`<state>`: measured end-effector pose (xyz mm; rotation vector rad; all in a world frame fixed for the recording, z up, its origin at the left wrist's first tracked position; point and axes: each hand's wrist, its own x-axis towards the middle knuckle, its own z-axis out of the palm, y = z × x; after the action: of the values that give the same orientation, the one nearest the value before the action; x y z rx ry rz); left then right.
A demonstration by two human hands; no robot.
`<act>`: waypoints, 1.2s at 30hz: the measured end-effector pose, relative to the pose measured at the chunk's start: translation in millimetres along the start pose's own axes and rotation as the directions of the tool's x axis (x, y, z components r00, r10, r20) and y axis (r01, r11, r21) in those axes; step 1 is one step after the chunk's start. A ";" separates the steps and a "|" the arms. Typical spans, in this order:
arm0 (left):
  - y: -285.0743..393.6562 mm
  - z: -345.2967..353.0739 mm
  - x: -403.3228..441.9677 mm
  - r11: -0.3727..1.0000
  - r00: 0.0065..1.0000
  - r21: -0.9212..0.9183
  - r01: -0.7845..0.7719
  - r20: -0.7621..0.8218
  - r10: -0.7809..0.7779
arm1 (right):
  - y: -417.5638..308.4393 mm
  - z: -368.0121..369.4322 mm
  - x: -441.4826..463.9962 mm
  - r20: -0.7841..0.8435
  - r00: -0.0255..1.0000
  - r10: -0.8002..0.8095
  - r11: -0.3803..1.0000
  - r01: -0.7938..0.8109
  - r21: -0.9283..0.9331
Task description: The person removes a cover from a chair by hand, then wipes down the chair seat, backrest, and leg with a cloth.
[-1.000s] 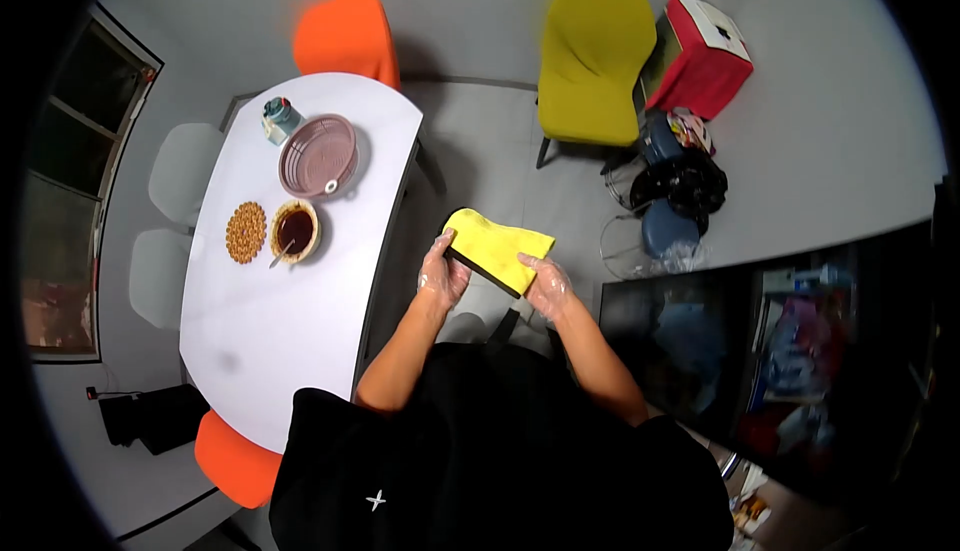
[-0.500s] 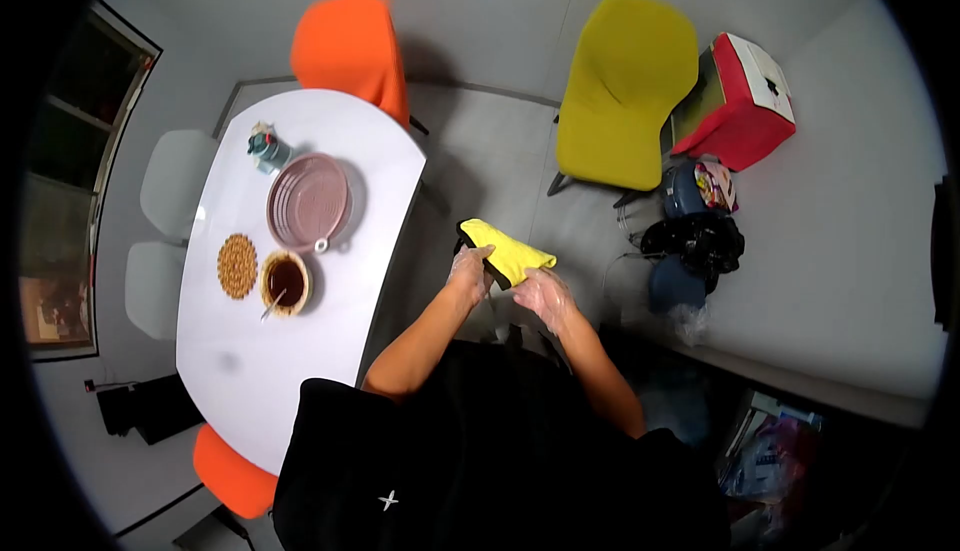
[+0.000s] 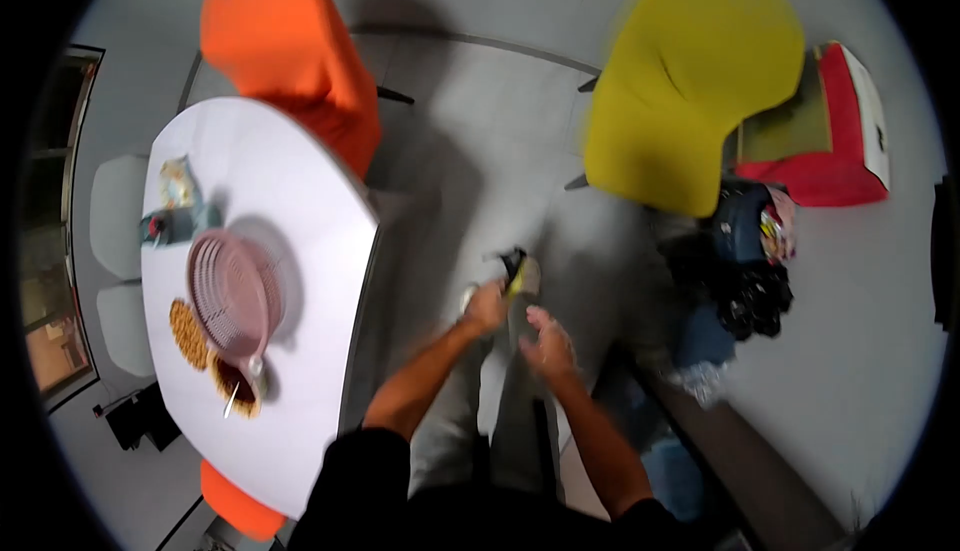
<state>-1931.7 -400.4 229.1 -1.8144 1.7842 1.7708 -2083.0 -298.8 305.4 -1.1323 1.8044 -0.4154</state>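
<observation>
A yellow cloth [image 3: 517, 277] with a black edge is bunched at the fingers of my left hand [image 3: 487, 307], which is closed on it. Motion blurs the cloth, and only a small part of it shows past the hand. My right hand [image 3: 549, 347] is just to the right and lower, apart from the cloth, with its fingers loosely spread and nothing in them. Both hands are over the floor in front of my legs, to the right of the white table [image 3: 310, 381].
On the table stand a pink basket [image 3: 235, 291], a bowl of dark liquid [image 3: 236, 387] with a spoon, a round woven mat [image 3: 188, 335] and a teal bottle [image 3: 180, 226]. Around are an orange chair [image 3: 290, 41], a yellow chair [image 3: 690, 81], a red box [image 3: 850, 141] and black bags [image 3: 755, 301].
My right hand has let go of the cloth, which was spread between both hands and is now bunched at my left. The view has shifted, with the table lower and further left.
</observation>
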 end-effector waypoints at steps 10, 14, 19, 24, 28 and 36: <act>-101.6 86.1 162.6 0.873 0.920 0.312 -0.374 0.246 0.306 | 130.9 61.1 231.7 0.409 0.912 0.016 0.757 0.256 -0.601; -122.0 104.9 223.0 0.870 0.920 0.303 -0.390 0.080 0.384 | 197.5 89.5 289.3 0.408 0.894 0.186 0.812 0.094 -0.577; -204.0 138.3 301.8 0.778 0.887 0.436 -0.453 0.131 0.443 | 256.8 139.3 323.5 0.343 0.927 0.152 0.855 0.052 -0.517; -254.0 156.0 328.2 0.839 0.956 0.461 -0.290 0.104 0.273 | 288.8 185.6 365.7 0.474 0.872 0.123 0.835 0.167 -0.525; -243.3 110.9 397.5 0.709 0.906 0.565 -0.423 0.237 0.352 | 275.5 188.5 411.4 0.449 0.890 0.077 0.896 0.136 -0.423; -139.3 72.2 463.6 0.783 0.721 0.246 -0.571 -0.305 0.622 | 265.2 115.5 460.1 -0.057 0.994 -0.097 0.991 0.092 -0.093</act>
<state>-2026.9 -605.5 -205.0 -1.7181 2.8369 1.4345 -2187.4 -525.6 -177.3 -1.2843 1.8436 -0.4318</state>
